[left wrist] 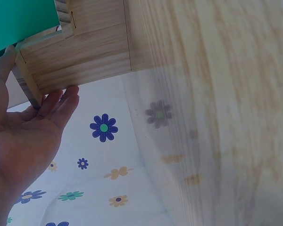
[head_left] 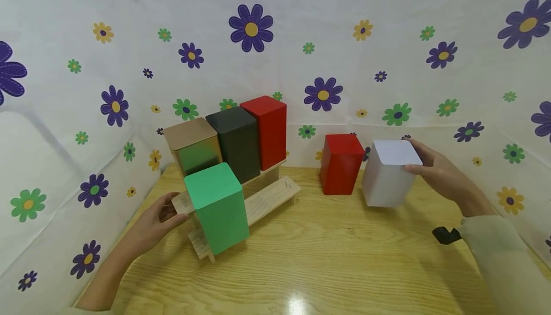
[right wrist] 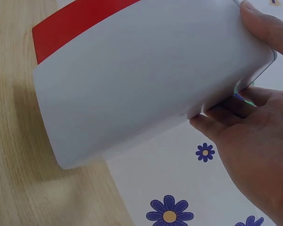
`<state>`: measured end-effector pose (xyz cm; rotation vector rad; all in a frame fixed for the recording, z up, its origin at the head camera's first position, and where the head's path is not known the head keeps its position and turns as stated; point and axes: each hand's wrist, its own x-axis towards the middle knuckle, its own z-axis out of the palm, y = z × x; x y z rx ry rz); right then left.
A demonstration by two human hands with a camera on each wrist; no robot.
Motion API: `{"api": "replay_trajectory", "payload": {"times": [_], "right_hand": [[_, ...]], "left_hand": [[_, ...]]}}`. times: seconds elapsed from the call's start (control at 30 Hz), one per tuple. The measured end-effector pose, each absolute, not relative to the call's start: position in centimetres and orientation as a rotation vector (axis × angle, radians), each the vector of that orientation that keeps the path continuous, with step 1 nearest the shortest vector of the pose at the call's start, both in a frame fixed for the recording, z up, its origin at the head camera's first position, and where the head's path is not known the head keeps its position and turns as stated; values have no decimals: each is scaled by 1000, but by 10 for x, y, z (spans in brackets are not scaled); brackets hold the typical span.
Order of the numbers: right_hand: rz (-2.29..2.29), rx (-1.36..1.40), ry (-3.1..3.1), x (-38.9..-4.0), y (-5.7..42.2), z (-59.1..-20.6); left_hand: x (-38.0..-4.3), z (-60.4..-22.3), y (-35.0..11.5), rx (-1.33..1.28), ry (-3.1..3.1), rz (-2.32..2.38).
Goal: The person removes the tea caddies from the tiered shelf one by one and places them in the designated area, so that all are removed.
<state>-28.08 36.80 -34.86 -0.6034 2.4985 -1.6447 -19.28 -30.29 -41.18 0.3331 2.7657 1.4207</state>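
My right hand grips a white rectangular box near its top, thumb on the near side and fingers on the far side. In the right wrist view the box stands tilted, with its shadow on the table beside its lower end. On the left, my left hand holds the end of a two-step wooden rack, thumb and fingers on either side of the board. A green box stands on the rack's front step, right beside that thumb. Gold, black and red boxes line the back step.
Another red box stands on the wood-grain table, just left of the white one. A white cloth with printed flowers hangs behind and along both sides. Something small and black shows at the right sleeve's cuff.
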Motion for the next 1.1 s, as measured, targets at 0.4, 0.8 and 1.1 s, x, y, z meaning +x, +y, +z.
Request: {"api": "replay_trajectory", "payload": {"times": [0.4,0.8,1.1], "right_hand": [[-1687,-666,2419,-307,358,-347],[-1782,-701,2279,-321,359,-351],[-1855,-739,2117,-337,364,-370]], "left_hand": [[-192,-413,-304,324,2767,1424],[-192,-411,-304,320,2785,1412],[-193,-413,-305,326,2744,1455]]}}
